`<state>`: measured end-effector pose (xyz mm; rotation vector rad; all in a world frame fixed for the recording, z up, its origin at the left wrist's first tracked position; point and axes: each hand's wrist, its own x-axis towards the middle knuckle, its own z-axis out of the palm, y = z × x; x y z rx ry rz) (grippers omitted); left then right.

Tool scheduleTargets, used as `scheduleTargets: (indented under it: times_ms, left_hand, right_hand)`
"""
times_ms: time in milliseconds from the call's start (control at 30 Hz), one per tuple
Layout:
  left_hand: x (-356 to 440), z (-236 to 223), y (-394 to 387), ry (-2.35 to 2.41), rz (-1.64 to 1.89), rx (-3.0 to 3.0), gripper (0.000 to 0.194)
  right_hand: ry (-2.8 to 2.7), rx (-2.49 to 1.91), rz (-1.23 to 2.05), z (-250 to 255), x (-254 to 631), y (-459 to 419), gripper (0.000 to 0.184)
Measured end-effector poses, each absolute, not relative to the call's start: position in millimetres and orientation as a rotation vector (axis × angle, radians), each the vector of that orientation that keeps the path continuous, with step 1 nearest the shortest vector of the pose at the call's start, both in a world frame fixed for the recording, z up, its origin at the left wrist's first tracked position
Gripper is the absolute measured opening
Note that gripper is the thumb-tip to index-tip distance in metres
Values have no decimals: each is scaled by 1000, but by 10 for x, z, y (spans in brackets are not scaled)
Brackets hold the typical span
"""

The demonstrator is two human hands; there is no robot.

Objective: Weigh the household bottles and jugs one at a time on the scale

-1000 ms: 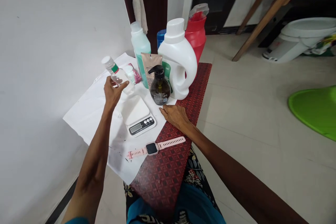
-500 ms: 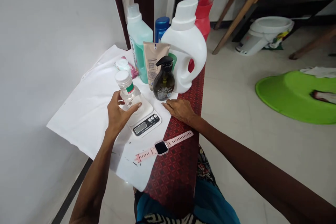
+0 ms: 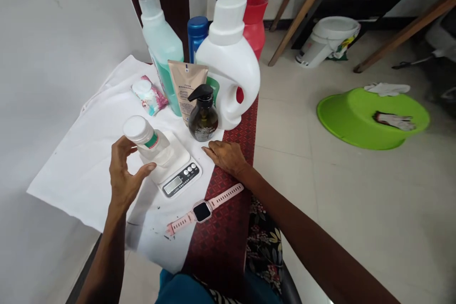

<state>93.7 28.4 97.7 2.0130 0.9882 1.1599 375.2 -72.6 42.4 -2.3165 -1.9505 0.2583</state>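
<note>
A clear plastic bottle (image 3: pixel 160 148) with a white cap and a green-and-red label stands on the white digital kitchen scale (image 3: pixel 181 179), leaning slightly in view. Around its left side my left hand (image 3: pixel 125 171) is open, thumb and fingers apart; the fingertips are partly hidden behind the bottle. My right hand (image 3: pixel 228 157) rests on the table edge with fingers lying loosely and nothing held, close to a dark pump bottle (image 3: pixel 204 121). In front of the scale lies a pink-strapped smartwatch (image 3: pixel 202 211) with a dark screen.
Behind stand a green liquid bottle (image 3: pixel 164 52), a beige tube (image 3: pixel 185 85), a blue bottle (image 3: pixel 197 33), a white jug (image 3: pixel 228 61) and a red container (image 3: pixel 254 23). A wipes pack (image 3: pixel 149 97) lies left of them. On the floor are a green tub (image 3: pixel 342 118) and a white bucket (image 3: pixel 331 33).
The view has shifted, so the table things appear further left and lower. My left thumb has come away from the bottle's front, and the grip has loosened. My right hand stays on the table edge.
</note>
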Motion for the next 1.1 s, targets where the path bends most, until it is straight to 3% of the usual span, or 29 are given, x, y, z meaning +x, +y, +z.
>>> scheduleTargets:
  times_ms: [467, 767, 867, 1000, 1100]
  left_hand:
    - [965, 1185, -540, 1278, 1303, 1937, 83]
    - [1108, 1180, -257, 1281, 1129, 2163, 101]
    - [1156, 1155, -147, 1227, 1054, 2146, 92]
    - [1149, 1091, -53, 1240, 992, 2024, 64]
    - [1156, 1020, -3, 1183, 1017, 1974, 57]
  right_hand:
    - [-2029, -2201, 271, 469, 3739, -860, 56]
    - [-1993, -2178, 260, 521, 3754, -879, 55]
    - [-1980, -2205, 256, 496, 3756, -845, 56]
    - [-1955, -2265, 233, 432, 3742, -793, 55]
    - [-1965, -2318, 180, 408, 3713, -774, 52]
